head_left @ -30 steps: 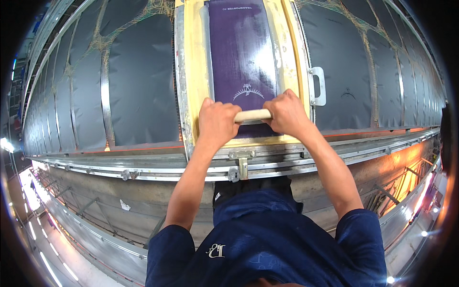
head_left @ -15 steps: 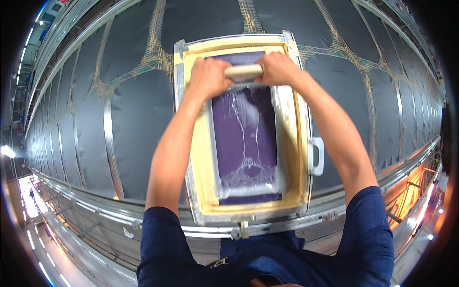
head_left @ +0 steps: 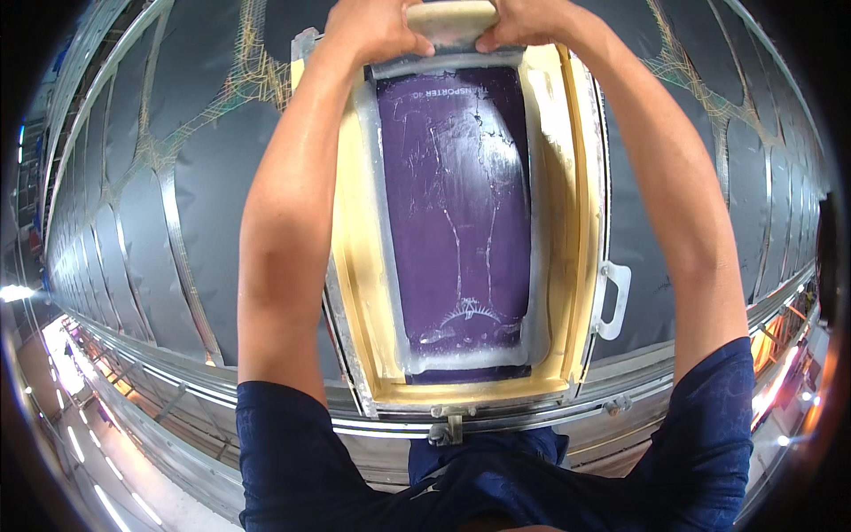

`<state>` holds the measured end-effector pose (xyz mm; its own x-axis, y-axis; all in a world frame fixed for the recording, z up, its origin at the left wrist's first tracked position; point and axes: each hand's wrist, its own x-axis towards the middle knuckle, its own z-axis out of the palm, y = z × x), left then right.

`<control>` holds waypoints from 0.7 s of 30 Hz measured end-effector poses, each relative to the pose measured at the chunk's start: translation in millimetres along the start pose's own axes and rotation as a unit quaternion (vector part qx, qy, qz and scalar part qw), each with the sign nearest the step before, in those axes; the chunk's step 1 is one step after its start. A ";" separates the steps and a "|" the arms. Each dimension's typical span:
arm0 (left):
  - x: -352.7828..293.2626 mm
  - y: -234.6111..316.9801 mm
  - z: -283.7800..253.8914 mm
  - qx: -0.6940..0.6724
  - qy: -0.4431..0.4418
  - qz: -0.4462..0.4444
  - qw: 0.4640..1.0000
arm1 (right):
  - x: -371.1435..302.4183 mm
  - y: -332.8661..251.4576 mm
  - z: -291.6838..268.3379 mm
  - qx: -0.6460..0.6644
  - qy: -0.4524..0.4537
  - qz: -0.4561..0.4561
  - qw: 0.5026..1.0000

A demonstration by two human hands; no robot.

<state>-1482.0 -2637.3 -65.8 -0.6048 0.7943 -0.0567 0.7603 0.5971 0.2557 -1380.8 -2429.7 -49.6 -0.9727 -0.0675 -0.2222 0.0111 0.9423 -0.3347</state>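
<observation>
Both of my arms stretch forward over a screen-printing frame [head_left: 589,324] with yellow-taped inner edges. A pale-handled squeegee [head_left: 453,14] lies crosswise at the far end of its purple mesh [head_left: 456,204]. My left hand [head_left: 379,28] is wrapped round the squeegee's left end, thumb toward me, and my right hand [head_left: 534,21] grips the right end the same way. Part of the squeegee is cut off by the picture's top edge. Wet shine and clear streaks lie on the mesh, with whitish residue along its borders and a fine design near its close end.
Dark fabric panels [head_left: 226,213] with patterned seams cover the long table under the frame. A metal rail [head_left: 381,424] runs along the near edge, with a clamp [head_left: 450,426] at the frame. A pale handle [head_left: 612,300] sticks out on the frame's right side.
Both hands have pushed the squeegee farther away from me, toward the frame's far end. More of the mesh shows, and the whitish film near its close end has thinned. The view has shifted closer.
</observation>
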 end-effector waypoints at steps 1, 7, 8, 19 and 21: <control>-9.9 5.7 -0.1 -0.005 0.000 0.002 1.000 | -9.9 -0.3 5.4 -0.009 0.012 -0.018 1.000; -133.0 56.2 17.7 -0.030 -0.005 0.024 0.999 | -119.2 -56.6 62.7 0.000 0.050 -0.023 0.998; -161.0 63.9 29.3 -0.038 0.009 0.026 0.999 | -143.7 -71.0 73.7 -0.002 0.041 -0.015 0.999; -428.9 173.8 79.4 -0.054 0.119 0.041 0.991 | -368.7 -191.5 139.3 0.204 0.043 0.013 0.978; -432.2 174.0 75.9 -0.060 0.143 0.039 0.987 | -363.5 -152.7 138.6 0.218 0.176 0.100 0.955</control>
<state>-1070.3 -2868.3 -70.1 -0.6003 0.7637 0.2372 0.7843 0.5042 0.3614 -996.8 -2594.5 -44.6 -0.9579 0.2859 -0.0266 0.2259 0.6928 -0.6848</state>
